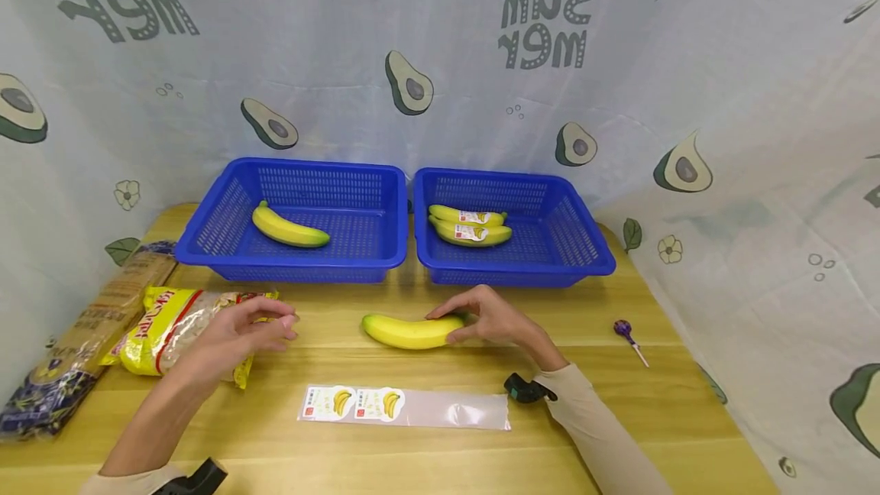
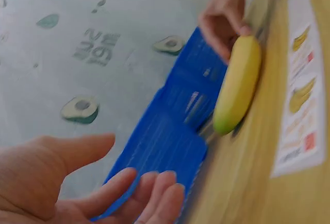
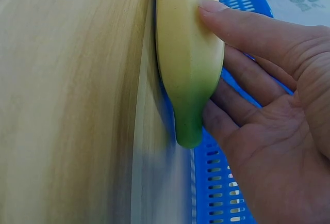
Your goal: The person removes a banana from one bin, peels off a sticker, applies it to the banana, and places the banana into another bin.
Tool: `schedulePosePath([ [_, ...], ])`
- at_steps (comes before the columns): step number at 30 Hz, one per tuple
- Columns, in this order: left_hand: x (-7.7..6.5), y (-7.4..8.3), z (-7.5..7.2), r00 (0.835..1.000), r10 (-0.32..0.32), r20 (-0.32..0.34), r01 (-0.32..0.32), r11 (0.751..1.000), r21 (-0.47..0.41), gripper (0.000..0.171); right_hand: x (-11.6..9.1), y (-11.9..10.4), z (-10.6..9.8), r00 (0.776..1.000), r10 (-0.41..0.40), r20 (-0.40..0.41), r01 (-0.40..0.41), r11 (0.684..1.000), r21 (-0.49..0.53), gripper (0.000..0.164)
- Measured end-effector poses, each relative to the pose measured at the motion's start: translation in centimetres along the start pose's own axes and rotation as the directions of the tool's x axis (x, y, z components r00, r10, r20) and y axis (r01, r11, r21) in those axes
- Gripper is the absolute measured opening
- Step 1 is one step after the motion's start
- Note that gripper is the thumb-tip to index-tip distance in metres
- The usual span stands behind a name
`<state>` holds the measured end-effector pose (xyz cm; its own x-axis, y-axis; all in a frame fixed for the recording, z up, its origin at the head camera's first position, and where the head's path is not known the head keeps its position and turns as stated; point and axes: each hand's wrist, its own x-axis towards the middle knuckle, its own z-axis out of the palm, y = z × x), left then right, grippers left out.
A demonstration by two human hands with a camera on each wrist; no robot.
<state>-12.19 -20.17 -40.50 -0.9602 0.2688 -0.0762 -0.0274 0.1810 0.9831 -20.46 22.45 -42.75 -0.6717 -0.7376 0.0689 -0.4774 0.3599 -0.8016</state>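
In the head view my right hand [image 1: 490,317] grips a yellow banana [image 1: 407,332] by its right end, thumb on the near side and fingers on the far side. The right wrist view shows the thumb pressed on the peel of this banana [image 3: 190,53], beside its green stem end. My left hand [image 1: 237,336] is held over a yellow food packet [image 1: 180,327], fingers loosely bent around nothing. In front of the banana lies a clear strip with two banana stickers [image 1: 372,405] at its left part.
A blue basket [image 1: 302,260] at the back left holds one banana [image 1: 287,228]. Two stickered bananas [image 1: 474,234] lie in the right basket [image 1: 516,270]. A long brown packet [image 1: 92,334] lies along the left edge, and a purple lollipop [image 1: 624,329] on the right.
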Motion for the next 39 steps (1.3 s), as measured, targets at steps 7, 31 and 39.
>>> schedulePosePath([
  [7, 0.5, -0.4, 3.7, 0.965, 0.022, 0.261, -0.041, 0.997, 0.067, 0.043, -0.1, -0.3, 0.1, 1.0, 0.001, -0.002, -0.001, 1.0, 0.007, 0.041],
  [31, -0.3, -1.9, 7.5, 0.925, 0.157, 0.347, -0.316, 0.826, 0.468, 0.06, 0.0, -0.5, 0.6, 1.0, -0.017, -0.016, 0.017, 1.0, 0.016, 0.043],
  [39, 0.2, -1.8, 7.6, 0.928, 0.099, 0.36, -0.266, 0.852, 0.452, 0.049, 0.1, -0.5, 0.6, 1.0, -0.024, -0.016, 0.025, 1.0, 0.012, 0.044],
])
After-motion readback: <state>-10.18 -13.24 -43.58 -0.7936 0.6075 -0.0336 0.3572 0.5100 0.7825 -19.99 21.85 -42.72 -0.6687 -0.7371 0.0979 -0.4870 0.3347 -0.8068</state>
